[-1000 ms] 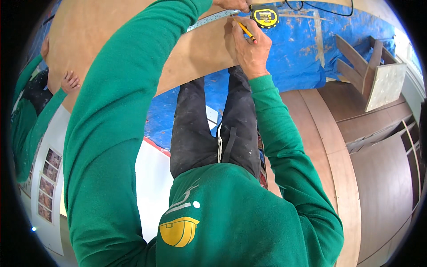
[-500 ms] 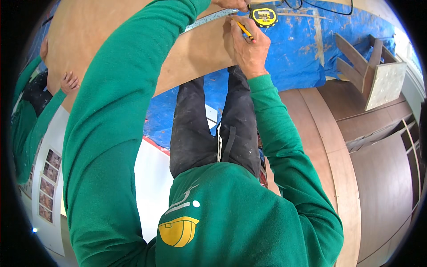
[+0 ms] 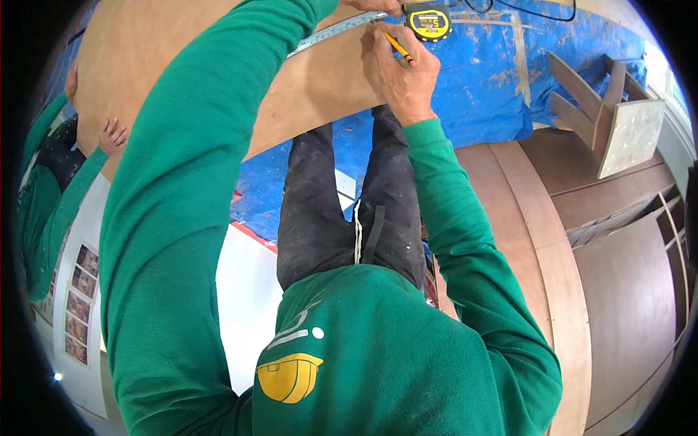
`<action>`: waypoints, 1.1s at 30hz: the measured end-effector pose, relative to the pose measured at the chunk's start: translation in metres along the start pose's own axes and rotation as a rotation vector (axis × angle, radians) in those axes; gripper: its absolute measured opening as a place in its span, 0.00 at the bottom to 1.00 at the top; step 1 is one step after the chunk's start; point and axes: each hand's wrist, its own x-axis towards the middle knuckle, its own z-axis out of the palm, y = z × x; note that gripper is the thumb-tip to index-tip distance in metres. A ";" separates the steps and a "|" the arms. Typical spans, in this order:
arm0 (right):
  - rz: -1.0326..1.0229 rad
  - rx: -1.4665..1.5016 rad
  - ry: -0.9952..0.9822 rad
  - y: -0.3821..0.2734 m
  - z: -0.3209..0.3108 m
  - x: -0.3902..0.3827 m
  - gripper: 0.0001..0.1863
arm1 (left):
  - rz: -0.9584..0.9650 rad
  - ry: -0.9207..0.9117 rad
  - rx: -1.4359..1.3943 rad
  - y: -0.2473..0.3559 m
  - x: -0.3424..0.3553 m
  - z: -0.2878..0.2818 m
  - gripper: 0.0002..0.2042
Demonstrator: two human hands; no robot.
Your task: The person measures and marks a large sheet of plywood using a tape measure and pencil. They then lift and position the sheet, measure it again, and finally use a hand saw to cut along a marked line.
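Note:
A yellow pencil [image 3: 398,48] with a dark stripe and a red end is pinched in my right hand [image 3: 409,80]. Its tip meets the edge area of a thin wooden sheet [image 3: 313,94], just below the tape. My left hand [image 3: 374,6] is partly cut off by the upper rim of the view. Its closed fingers grip the tape measure [image 3: 429,23] beside its black and yellow case. The silver blade [image 3: 338,33] runs out leftward over the wood and passes behind my left sleeve.
At the left, a co-worker's hand [image 3: 113,136] rests on the wooden sheet's edge. Blue sheeting [image 3: 480,87] lies beneath. Brown panels [image 3: 538,218] and a stack of board pieces [image 3: 632,138] stand right. A white board [image 3: 251,291] is below my left arm.
My left forearm has shifted slightly left and up. The tape case and my right hand with the pencil sit very slightly higher and further left in view.

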 end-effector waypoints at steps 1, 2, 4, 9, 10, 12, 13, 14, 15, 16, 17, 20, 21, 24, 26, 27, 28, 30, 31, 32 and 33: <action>0.007 0.011 0.002 -0.001 0.000 0.000 0.08 | 0.000 -0.013 -0.011 -0.001 0.001 0.000 0.16; 0.007 0.006 0.001 -0.001 0.000 -0.001 0.08 | -0.001 -0.026 -0.023 -0.001 0.001 0.001 0.16; 0.008 -0.006 0.001 -0.001 0.000 -0.001 0.08 | -0.018 -0.032 -0.010 -0.002 0.002 0.002 0.16; 0.026 0.008 -0.021 -0.003 -0.003 -0.001 0.08 | -0.040 -0.034 0.069 -0.003 0.003 0.004 0.15; 0.029 0.012 -0.022 -0.003 -0.004 -0.001 0.08 | -0.046 -0.037 0.072 -0.002 0.003 0.003 0.15; 0.013 -0.011 0.003 0.001 -0.002 -0.001 0.08 | -0.042 -0.044 0.073 -0.002 0.005 0.003 0.15; 0.006 -0.023 0.017 0.003 -0.001 -0.001 0.08 | -0.033 -0.048 0.070 -0.002 0.008 0.004 0.15; 0.006 -0.034 0.022 0.003 -0.001 0.000 0.08 | -0.022 -0.053 0.067 -0.003 0.010 0.004 0.15; 0.004 -0.039 0.015 0.002 0.000 0.000 0.08 | -0.012 -0.030 0.052 -0.006 0.008 0.006 0.15; 0.002 -0.043 0.008 0.001 0.000 -0.001 0.08 | -0.003 -0.007 0.037 -0.008 0.004 0.008 0.15; 0.000 -0.038 -0.004 0.000 0.000 -0.001 0.08 | 0.005 0.017 0.023 -0.010 0.002 0.010 0.15; 0.004 -0.036 -0.018 -0.002 -0.003 -0.001 0.08 | -0.016 -0.037 0.047 -0.006 0.003 0.004 0.14; 0.014 -0.035 -0.023 -0.002 -0.004 -0.001 0.08 | -0.021 -0.043 0.048 -0.006 0.005 0.005 0.14; 0.021 -0.034 -0.023 -0.001 -0.004 -0.001 0.08 | -0.033 -0.038 0.051 -0.006 0.007 0.006 0.14; 0.018 -0.034 -0.017 -0.002 -0.004 0.001 0.08 | -0.030 -0.004 0.056 -0.006 0.006 0.007 0.14; 0.021 -0.035 -0.016 -0.003 -0.004 0.001 0.08 | -0.034 -0.014 0.050 -0.007 0.006 0.009 0.14; 0.024 -0.036 -0.016 -0.003 -0.004 0.000 0.08 | -0.038 -0.024 0.045 -0.007 0.006 0.009 0.14; -0.001 -0.036 -0.018 0.000 -0.003 0.001 0.08 | -0.035 -0.038 0.044 -0.008 0.006 0.009 0.14; -0.013 -0.037 -0.018 0.001 -0.003 0.001 0.08 | -0.030 -0.041 0.050 -0.008 0.006 0.008 0.14; -0.004 -0.044 -0.029 0.001 -0.004 0.000 0.08 | -0.024 -0.045 0.056 -0.007 0.006 0.007 0.14; 0.003 -0.053 -0.034 0.001 -0.005 0.000 0.08 | -0.011 -0.022 0.021 -0.008 0.006 0.007 0.14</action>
